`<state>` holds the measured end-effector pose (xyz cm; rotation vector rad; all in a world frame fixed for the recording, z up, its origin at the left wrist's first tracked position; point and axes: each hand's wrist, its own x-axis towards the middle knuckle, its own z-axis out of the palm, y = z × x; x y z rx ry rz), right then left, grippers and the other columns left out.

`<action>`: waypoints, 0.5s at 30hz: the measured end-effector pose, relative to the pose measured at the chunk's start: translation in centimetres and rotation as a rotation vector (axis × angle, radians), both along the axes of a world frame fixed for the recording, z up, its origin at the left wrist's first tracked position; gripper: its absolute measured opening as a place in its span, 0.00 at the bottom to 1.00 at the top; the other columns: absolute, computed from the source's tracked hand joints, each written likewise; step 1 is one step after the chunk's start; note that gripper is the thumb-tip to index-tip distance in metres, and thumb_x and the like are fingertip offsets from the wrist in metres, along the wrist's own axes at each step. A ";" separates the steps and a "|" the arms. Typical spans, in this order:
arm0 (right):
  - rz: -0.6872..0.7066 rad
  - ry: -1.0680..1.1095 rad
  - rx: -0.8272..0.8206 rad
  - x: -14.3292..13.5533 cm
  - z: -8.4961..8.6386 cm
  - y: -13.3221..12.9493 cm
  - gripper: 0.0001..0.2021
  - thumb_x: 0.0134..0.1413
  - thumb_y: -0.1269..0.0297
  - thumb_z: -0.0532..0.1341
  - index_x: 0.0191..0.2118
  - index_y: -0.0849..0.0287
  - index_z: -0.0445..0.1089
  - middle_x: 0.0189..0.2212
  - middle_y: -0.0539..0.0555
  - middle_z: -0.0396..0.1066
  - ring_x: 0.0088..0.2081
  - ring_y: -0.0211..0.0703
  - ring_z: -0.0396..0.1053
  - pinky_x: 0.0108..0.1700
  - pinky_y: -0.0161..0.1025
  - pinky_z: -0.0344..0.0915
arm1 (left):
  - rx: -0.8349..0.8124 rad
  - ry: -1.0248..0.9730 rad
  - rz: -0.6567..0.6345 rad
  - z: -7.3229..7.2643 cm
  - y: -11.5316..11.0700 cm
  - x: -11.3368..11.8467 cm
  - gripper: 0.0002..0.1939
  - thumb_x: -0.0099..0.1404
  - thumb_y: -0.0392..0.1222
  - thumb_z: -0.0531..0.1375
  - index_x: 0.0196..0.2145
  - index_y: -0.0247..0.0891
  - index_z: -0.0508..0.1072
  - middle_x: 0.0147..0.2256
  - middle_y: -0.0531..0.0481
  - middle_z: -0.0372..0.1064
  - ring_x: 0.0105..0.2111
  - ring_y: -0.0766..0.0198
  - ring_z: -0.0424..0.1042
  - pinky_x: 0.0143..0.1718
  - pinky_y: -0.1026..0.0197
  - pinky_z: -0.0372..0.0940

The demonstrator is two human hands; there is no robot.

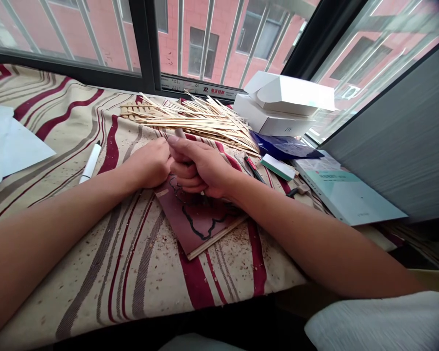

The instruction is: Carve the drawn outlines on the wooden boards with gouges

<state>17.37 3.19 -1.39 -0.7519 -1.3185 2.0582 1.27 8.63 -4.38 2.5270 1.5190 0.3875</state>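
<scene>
A reddish-brown board (193, 229) with thick black curved lines lies at an angle on the striped cloth. My right hand (205, 168) is closed in a fist above its upper part, thumb on top, round a tool whose handle end shows above the thumb and whose tip is hard to make out. My left hand (151, 163) rests at the board's upper left edge, against the right fingers. Its fingers are curled and mostly hidden, so what they hold cannot be seen. Small crumbs (237, 243) are scattered beside the board.
Thin wooden sticks (205, 119) are piled by the window. White boxes (285, 105), a blue packet (285, 146), a green-and-white block (278, 167), a red-and-black pen (254, 169) and a book (351, 190) lie to the right. A white marker (90, 163) and paper (22, 144) are on the left.
</scene>
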 end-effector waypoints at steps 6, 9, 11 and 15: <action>-0.168 0.232 0.169 2.8 1.3 -0.3 0.26 0.72 0.49 0.53 0.24 0.54 0.47 0.14 0.39 0.38 0.14 0.28 0.33 0.14 0.27 0.38 | 0.045 0.140 0.059 0.4 -0.5 0.6 0.23 0.71 0.48 0.44 0.52 0.34 0.71 0.51 0.35 0.69 0.53 0.44 0.70 0.57 0.44 0.64; -0.274 0.253 0.209 2.5 1.0 0.0 0.26 0.71 0.48 0.55 0.23 0.55 0.47 0.14 0.39 0.39 0.15 0.28 0.33 0.14 0.28 0.37 | 0.051 0.147 0.055 0.2 -0.4 0.6 0.24 0.70 0.49 0.45 0.52 0.34 0.71 0.51 0.35 0.69 0.53 0.44 0.70 0.57 0.44 0.64; -0.277 0.222 0.203 1.7 0.5 -0.1 0.27 0.70 0.48 0.57 0.23 0.55 0.48 0.14 0.39 0.41 0.15 0.28 0.34 0.14 0.28 0.36 | 0.073 0.138 0.045 0.0 -0.3 0.5 0.23 0.69 0.49 0.45 0.51 0.34 0.71 0.51 0.35 0.70 0.53 0.43 0.70 0.57 0.44 0.64; -0.289 0.235 0.210 0.9 0.6 -0.4 0.27 0.67 0.49 0.60 0.22 0.56 0.51 0.14 0.39 0.43 0.15 0.27 0.35 0.14 0.29 0.37 | 0.101 0.124 0.022 -0.3 0.0 0.3 0.24 0.69 0.50 0.45 0.50 0.34 0.71 0.52 0.34 0.70 0.53 0.43 0.70 0.57 0.43 0.65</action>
